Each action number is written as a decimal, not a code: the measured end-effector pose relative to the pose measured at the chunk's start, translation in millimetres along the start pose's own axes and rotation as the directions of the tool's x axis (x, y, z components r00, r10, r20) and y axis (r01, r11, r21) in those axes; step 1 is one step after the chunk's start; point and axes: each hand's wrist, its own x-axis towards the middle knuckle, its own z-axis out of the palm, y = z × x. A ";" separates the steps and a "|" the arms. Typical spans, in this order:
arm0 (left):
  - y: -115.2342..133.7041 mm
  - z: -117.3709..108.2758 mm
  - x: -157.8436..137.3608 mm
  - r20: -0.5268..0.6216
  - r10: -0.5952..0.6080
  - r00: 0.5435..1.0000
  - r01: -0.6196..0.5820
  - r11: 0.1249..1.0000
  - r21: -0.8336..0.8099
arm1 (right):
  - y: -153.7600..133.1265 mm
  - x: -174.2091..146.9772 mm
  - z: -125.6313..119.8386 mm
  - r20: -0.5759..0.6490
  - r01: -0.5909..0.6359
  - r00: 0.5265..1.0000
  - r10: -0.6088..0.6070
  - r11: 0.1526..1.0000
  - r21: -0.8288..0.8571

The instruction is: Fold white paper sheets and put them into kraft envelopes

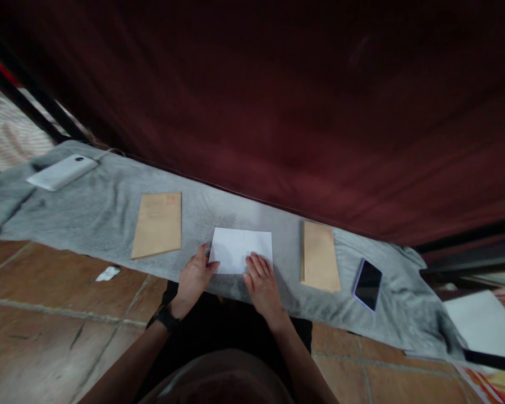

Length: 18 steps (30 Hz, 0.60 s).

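A white sheet of paper [235,241] lies flat on the grey cloth in front of me; whether it is folded I cannot tell. My left hand [194,275] is at its left edge, thumb over the lower left corner and index finger apart along the side. My right hand [263,283] rests flat on the paper's lower right part, fingers stretched out. To the left lies a brown envelope [157,224] with a reddish print in its upper corner. On the right is a small stack of brown envelopes [320,255].
The grey cloth [244,209] covers a long narrow surface against a dark red curtain [278,112]. A white device [63,172] with a cable sits at the far left. A phone [367,284] lies right of the stack. A white scrap [108,274] is on the tiled floor [59,314].
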 end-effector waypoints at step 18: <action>-5.1 2.2 3.8 -0.016 0.011 1.000 -0.011 1.000 -0.026 | 22.4 79.3 19.2 -0.005 -0.164 0.986 0.164 0.984 -0.071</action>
